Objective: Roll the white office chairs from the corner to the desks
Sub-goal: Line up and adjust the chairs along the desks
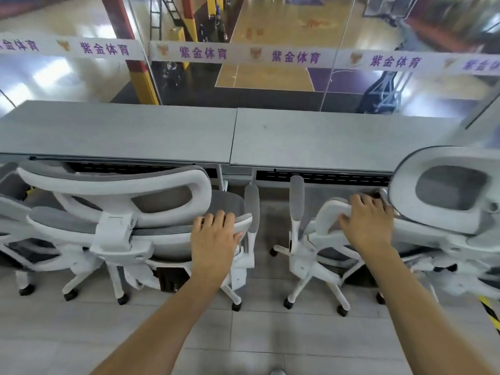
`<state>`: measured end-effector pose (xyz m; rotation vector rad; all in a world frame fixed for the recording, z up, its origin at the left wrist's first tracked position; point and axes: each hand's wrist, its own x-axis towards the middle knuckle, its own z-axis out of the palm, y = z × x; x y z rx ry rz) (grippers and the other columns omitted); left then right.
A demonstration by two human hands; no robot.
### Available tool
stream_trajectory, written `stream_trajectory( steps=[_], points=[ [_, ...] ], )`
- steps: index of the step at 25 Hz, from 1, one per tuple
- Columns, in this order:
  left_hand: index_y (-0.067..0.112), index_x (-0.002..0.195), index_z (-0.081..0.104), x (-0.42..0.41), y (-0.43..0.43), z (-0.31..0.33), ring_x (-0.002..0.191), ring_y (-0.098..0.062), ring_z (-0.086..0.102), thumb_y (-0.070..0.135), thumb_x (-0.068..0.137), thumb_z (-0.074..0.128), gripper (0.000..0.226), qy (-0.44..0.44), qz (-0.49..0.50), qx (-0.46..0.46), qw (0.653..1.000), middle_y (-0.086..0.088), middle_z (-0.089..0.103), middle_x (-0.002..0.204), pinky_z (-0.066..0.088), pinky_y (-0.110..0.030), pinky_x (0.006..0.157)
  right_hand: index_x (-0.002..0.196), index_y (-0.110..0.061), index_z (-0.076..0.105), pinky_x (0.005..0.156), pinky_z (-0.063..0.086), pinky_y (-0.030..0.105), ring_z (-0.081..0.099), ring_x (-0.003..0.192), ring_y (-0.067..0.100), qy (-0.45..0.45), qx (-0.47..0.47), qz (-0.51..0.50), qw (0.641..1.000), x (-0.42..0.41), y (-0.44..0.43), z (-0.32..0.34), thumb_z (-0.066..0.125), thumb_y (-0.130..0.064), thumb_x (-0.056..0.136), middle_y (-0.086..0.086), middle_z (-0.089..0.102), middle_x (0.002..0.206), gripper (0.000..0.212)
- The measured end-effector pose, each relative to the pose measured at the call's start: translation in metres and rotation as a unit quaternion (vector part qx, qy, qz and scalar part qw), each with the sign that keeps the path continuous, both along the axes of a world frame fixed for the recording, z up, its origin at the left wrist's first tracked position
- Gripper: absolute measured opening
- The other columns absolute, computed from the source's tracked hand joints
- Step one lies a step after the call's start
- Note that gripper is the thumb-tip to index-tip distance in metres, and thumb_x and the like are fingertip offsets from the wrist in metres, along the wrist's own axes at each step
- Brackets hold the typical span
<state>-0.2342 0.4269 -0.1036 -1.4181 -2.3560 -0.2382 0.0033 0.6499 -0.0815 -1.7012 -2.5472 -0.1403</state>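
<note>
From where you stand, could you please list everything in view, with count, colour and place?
desks: two, grey, side by side against the glass wall
banner: one, white with purple characters, across the glass
court: one, tan and purple, beyond the glass
left chair: one, white with grey mesh, at the left desk
right chair: one, white with grey mesh, at the right desk
another chair: part only, white, far left edge
floor: grey tiles, underfoot
striped tape: one, yellow and black, floor at lower right
left grip: bare hand, holding the left chair's back
right grip: bare hand, holding the right chair's back
</note>
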Motion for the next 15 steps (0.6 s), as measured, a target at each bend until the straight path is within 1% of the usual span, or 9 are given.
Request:
stream_trajectory(
  steps=[3,9,12,15],
  points=[
    [0.016,0.094,0.058,0.008,0.009,0.003,0.081,-0.027,0.056,0.047,0.084,0.071,0.035,-0.005,0.011,-0.003,1.000,-0.004,0.058,0.086,0.042,-0.040,0.077,0.108,-0.009,0.064,0.089,0.040,0.046,0.060,0.104,0.038,0.026,0.028,0.011,0.999,0.000,0.000,-0.005,0.066,-0.030,0.089,0.015,0.068,0.105,0.029],
    [0.018,0.095,0.059,0.024,0.011,-0.004,0.076,-0.024,0.051,0.051,0.084,0.067,0.035,0.004,-0.009,0.000,1.000,-0.001,0.057,0.085,0.037,-0.038,0.074,0.102,-0.009,0.065,0.083,0.041,0.046,0.060,0.089,0.038,0.053,0.064,0.025,0.996,0.003,0.001,-0.013,0.071,-0.027,0.086,0.015,0.067,0.093,0.025],
    [0.020,0.100,0.058,0.028,0.033,0.007,0.079,-0.023,0.051,0.051,0.087,0.065,0.035,0.006,-0.011,-0.006,1.000,0.000,0.057,0.089,0.036,-0.038,0.076,0.101,-0.010,0.066,0.083,0.040,0.045,0.059,0.088,0.037,0.064,0.065,0.024,0.996,0.003,0.002,-0.013,0.072,-0.027,0.085,0.014,0.066,0.092,0.025],
    [0.023,0.109,0.055,0.036,0.056,0.014,0.088,-0.021,0.052,0.054,0.093,0.056,0.034,-0.007,0.009,-0.045,0.999,0.003,0.058,0.097,0.034,-0.037,0.081,0.103,-0.010,0.066,0.084,0.040,0.046,0.059,0.090,0.037,0.065,0.062,0.022,0.996,0.006,0.002,-0.011,0.071,-0.028,0.086,0.014,0.067,0.094,0.025]
  ],
)
